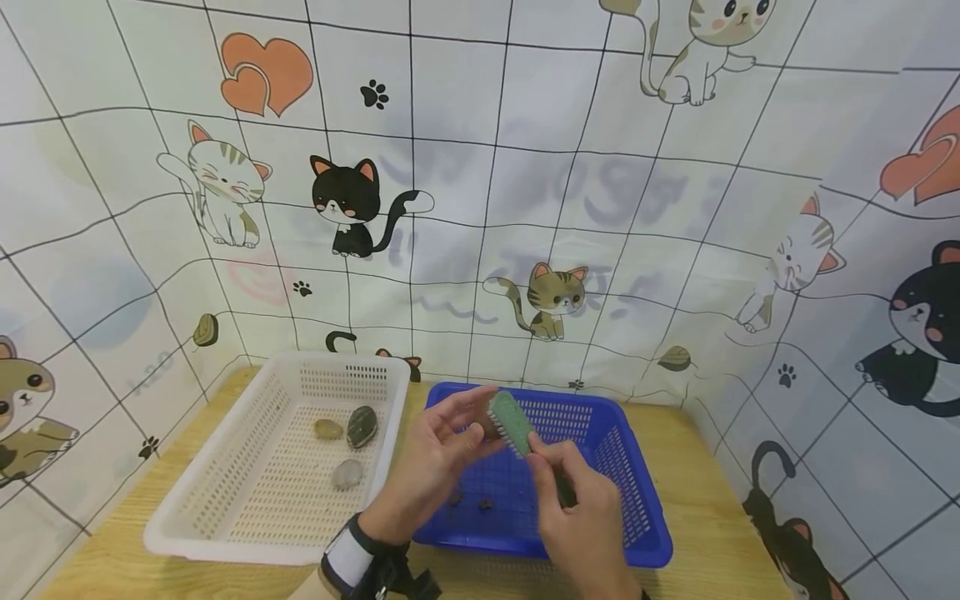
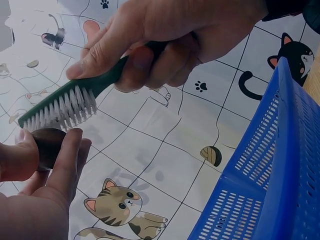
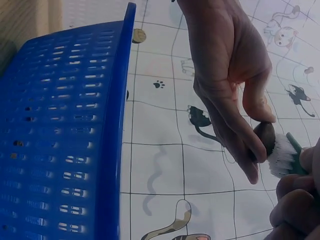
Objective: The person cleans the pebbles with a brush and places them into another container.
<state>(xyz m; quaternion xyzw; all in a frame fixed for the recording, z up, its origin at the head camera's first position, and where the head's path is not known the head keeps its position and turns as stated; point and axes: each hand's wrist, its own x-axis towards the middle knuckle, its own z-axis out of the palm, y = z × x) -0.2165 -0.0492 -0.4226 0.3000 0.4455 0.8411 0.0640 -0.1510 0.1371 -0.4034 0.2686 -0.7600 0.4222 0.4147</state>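
My left hand (image 1: pixel 431 458) pinches a smooth dark brown stone (image 2: pixel 49 149) between thumb and fingertips, above the blue basket (image 1: pixel 651 508). My right hand (image 1: pixel 583 512) grips the handle of a green brush (image 1: pixel 513 419) with white bristles (image 3: pixel 281 159). In the right wrist view the bristles meet the side of the stone (image 3: pixel 266 136). The right thumb lies along the back of the brush. From the head view most of the stone is hidden behind the brush head and the left fingers.
Left of the blue basket stands a white basket (image 1: pixel 225 546) holding a dark striped stone (image 1: pixel 362 426), a yellowish stone (image 1: pixel 327 429) and a pale grey stone (image 1: pixel 347 475). Small dark bits (image 1: pixel 485 503) lie in the blue basket. Both baskets stand on a wooden table (image 1: pixel 712 500) before a cat-patterned sheet.
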